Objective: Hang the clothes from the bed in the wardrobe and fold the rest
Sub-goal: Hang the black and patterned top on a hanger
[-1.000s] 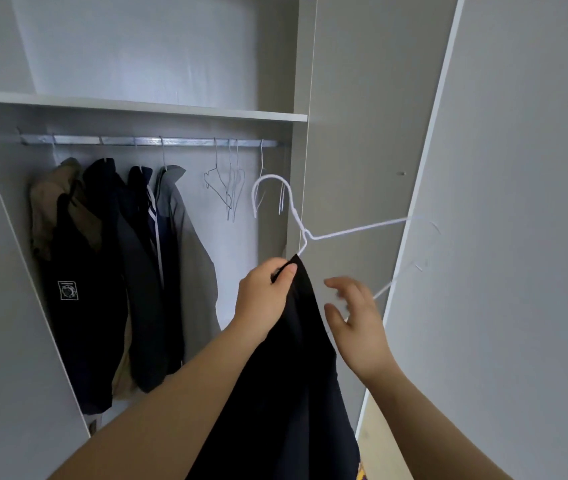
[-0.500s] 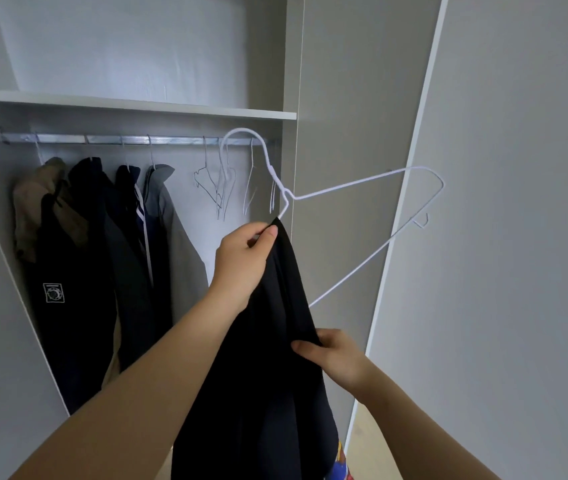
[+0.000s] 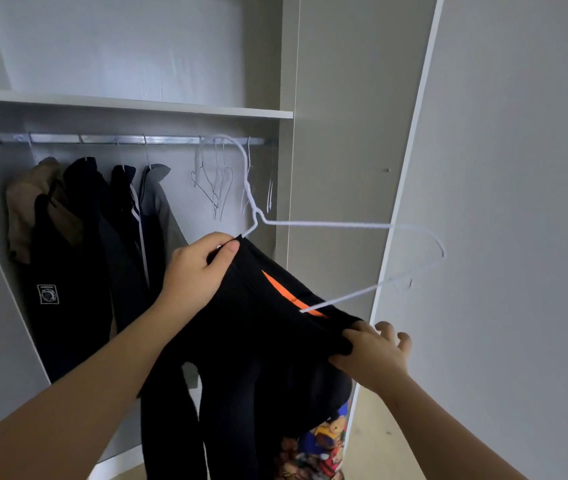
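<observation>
My left hand (image 3: 196, 271) pinches the top edge of a black garment (image 3: 254, 358) together with the near shoulder of a white wire hanger (image 3: 327, 224). An orange strip (image 3: 280, 289) shows inside the garment's opening. My right hand (image 3: 374, 355) grips the garment's other edge and holds it out to the right. The hanger's lower wire runs into the opening; its right half sticks out bare. The hook reaches up in front of the wardrobe rail (image 3: 130, 138).
Several dark jackets (image 3: 78, 258) and a tan one hang at the rail's left. Several empty wire hangers (image 3: 218, 181) hang at its right end. A shelf (image 3: 137, 105) lies above. The open wardrobe door (image 3: 518, 202) stands close on the right. Colourful fabric (image 3: 313, 452) lies below.
My right hand went from near the hanger down to the garment, gripped its edge and pulled it out to the right, spreading the opening. The hanger's hook rose toward the rail.
</observation>
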A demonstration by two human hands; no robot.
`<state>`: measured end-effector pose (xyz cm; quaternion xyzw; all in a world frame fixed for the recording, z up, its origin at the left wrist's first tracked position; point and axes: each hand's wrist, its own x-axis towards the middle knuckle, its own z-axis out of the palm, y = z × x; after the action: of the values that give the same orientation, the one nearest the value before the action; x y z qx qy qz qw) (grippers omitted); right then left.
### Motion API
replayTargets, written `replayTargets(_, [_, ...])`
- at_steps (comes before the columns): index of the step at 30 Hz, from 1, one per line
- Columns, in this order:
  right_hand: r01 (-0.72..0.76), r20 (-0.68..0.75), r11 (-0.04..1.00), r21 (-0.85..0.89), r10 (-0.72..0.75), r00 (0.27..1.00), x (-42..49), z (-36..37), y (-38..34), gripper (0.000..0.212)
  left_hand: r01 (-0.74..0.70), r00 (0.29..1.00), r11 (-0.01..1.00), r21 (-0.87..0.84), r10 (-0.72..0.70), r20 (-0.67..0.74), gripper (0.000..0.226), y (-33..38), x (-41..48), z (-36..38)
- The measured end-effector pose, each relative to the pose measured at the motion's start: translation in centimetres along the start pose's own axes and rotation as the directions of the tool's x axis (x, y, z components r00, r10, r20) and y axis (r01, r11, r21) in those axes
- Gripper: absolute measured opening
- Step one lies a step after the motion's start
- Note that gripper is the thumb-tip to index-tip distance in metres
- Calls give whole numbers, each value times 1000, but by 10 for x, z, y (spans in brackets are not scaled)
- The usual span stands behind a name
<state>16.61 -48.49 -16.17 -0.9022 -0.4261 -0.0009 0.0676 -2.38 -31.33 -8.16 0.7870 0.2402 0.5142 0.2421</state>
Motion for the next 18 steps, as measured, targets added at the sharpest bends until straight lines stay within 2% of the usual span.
replayTargets(4, [-12,-68,999,-37,9,998,5,-2,9,32,-230,971,938,258,237,2,45,-8,-6,-10])
replayTargets(9, [79,-185,991,-112,-99,978,6,-8,16,35,-268,955,875,404,296,-8,47,-26,-2,-28])
replayTargets(12, [128,-271,977,-168,-171,947,7,-12,24,34,-338,930,808,482,366,38,50,-32,3,-39])
replayTargets(13, [138,-289,981,-136,-173,941,8,-13,27,30,-372,915,779,504,399,59,54,-33,4,-42])
replayTargets(16, [116,-251,985,131,-80,965,11,-21,25,7,-444,880,717,537,462,110,69,-37,3,-45])
replayTargets(18, [72,-181,963,261,-25,983,11,-23,20,13,-447,878,717,534,465,112,69,-39,1,-44])
